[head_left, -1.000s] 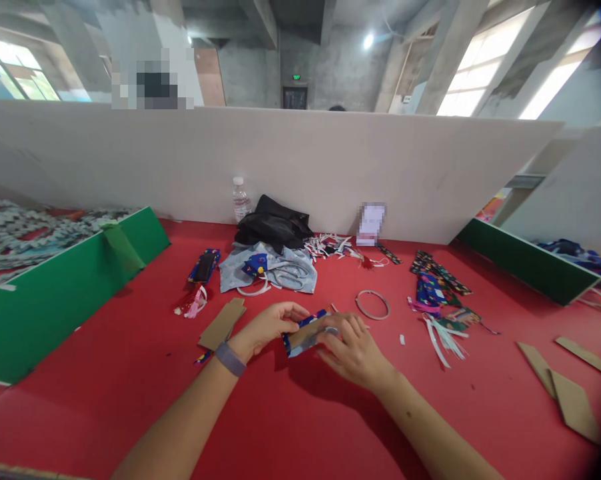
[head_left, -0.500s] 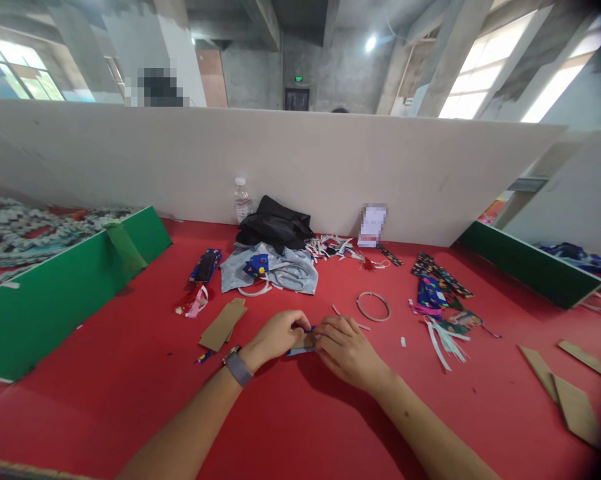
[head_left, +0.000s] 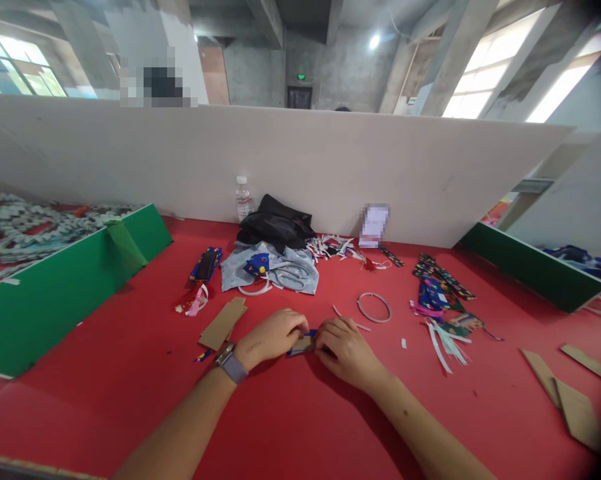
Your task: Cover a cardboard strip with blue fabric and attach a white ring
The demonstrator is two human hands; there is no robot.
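Note:
Between my hands on the red table (head_left: 280, 427) lies a small cardboard strip (head_left: 304, 344) with blue fabric along its edges. My left hand (head_left: 276, 335), a watch on its wrist, pinches the strip's far left edge with curled fingers. Bent fingers of my right hand (head_left: 348, 347) grip the right end and cover it. Left of my hands is a stack of brown cardboard strips (head_left: 223, 325), with a scrap of patterned fabric (head_left: 203, 356) near it. A thin pale strip (head_left: 351, 319) and a round ring (head_left: 374, 307) lie just beyond my right hand.
Grey cloth (head_left: 300, 277) and a black bag (head_left: 275, 223) lie before a bottle (head_left: 243, 199) and white partition (head_left: 280, 153). Patterned fabric pieces (head_left: 433, 293), a white tassel (head_left: 448, 343) and cardboard pieces (head_left: 578, 407) lie right. Green boards (head_left: 80, 287) flank the table.
My left fingers have shifted slightly on the strip, and a little more of its cardboard shows. The right hand stays nearly in place. The view has tilted slightly.

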